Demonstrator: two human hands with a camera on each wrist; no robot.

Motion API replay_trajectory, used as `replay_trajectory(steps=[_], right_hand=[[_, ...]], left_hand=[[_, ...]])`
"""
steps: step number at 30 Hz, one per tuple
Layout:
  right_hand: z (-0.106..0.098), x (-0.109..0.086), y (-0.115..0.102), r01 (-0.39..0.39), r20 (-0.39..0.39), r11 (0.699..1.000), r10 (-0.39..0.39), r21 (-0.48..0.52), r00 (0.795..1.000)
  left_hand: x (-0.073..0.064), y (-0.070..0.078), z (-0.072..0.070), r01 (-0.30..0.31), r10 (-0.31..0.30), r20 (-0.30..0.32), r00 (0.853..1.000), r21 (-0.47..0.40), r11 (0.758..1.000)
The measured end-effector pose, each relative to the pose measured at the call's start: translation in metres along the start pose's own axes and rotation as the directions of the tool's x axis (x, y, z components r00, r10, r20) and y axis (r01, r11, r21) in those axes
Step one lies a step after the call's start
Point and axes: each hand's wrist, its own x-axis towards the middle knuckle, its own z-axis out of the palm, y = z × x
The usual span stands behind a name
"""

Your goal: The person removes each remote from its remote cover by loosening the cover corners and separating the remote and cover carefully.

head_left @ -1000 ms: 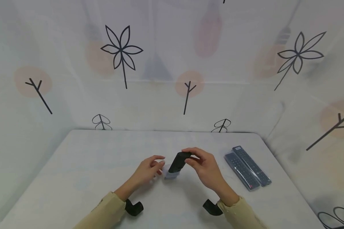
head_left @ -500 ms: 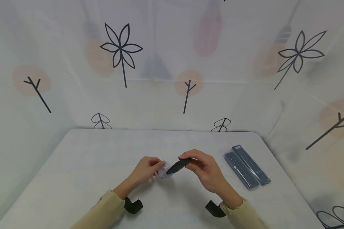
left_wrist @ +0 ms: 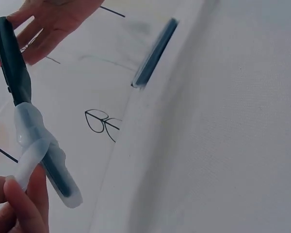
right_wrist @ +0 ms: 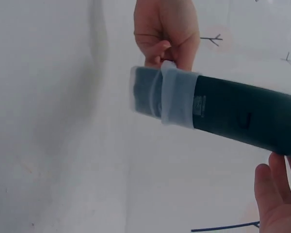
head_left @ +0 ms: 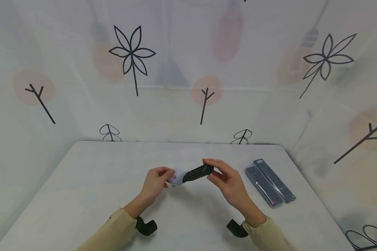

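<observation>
A black remote control is held up over the table, tilted, its button face showing in the head view. My right hand grips its bare end between thumb and fingers. A translucent whitish silicone sleeve covers the other end. My left hand pinches the loose edge of this sleeve. In the left wrist view the sleeve is bunched around the remote's lower half, with a flap pulled toward the left fingers. The right wrist view shows the remote's back, with the sleeve folded over on itself.
Two more dark remotes in clear covers lie side by side at the right of the white table: a wider one and a narrower one. Black wrist mounts hang under both sleeves. A patterned cloth rises behind the table.
The remote has turned from steep to nearly level, its button face now toward the head camera. My left hand has taken hold of the sleeve's edge, and both hands have risen slightly.
</observation>
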Motion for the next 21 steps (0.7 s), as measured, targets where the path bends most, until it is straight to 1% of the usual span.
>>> replay_trajectory(steps=[2, 6, 9, 11, 17, 21], right_hand=[[-0.001, -0.001, 0.002, -0.038, -0.009, 0.999, 0.038, -0.002, 0.999], [-0.003, -0.001, 0.006, -0.117, -0.034, 0.993, 0.117, -0.012, 0.993], [-0.003, -0.001, 0.008, -0.162, -0.061, 0.986, 0.16, -0.03, 0.985], [-0.003, -0.001, 0.009, -0.188, -0.082, 0.981, 0.184, -0.044, 0.98], [-0.003, -0.002, 0.011, -0.263, -0.127, 0.962, 0.253, -0.071, 0.959], [-0.004, -0.004, 0.012, -0.333, -0.131, 0.937, 0.319, -0.107, 0.939]], left_hand=[[0.001, -0.001, -0.001, 0.001, -0.001, -0.028, 1.0, -0.016, 1.0], [0.002, -0.001, -0.003, 0.007, -0.01, -0.061, 0.998, -0.039, 0.999], [0.001, 0.0, -0.004, 0.018, -0.022, -0.071, 0.997, -0.056, 0.998], [0.001, 0.001, -0.005, 0.016, -0.021, -0.073, 0.997, -0.063, 0.998], [-0.001, 0.005, -0.005, 0.009, -0.019, -0.1, 0.995, -0.096, 0.995], [-0.001, 0.007, -0.005, 0.005, -0.018, -0.11, 0.994, -0.116, 0.993]])
